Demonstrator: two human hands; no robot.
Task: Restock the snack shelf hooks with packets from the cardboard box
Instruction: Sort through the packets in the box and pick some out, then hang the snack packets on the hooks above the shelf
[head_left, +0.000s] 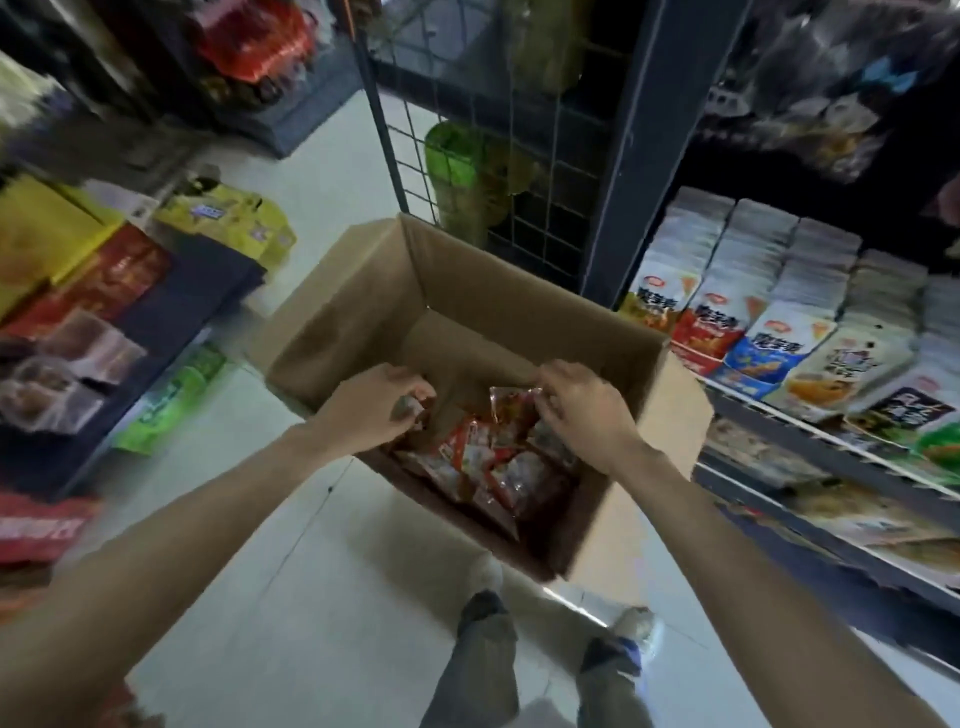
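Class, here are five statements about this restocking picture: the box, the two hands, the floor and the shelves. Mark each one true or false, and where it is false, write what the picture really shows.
1. The cardboard box stands open on the floor. True.
2. The box is empty. False: red packets lie in its bottom.
3. Both hands reach into the box. True: the left hand and the right hand are both over the packets, fingers curled.
4. The right hand holds up a green packet. False: it pinches the top edge of a red packet.
5. The shelf with rows of stacked packets is on the person's left. False: it is on the right of the box.
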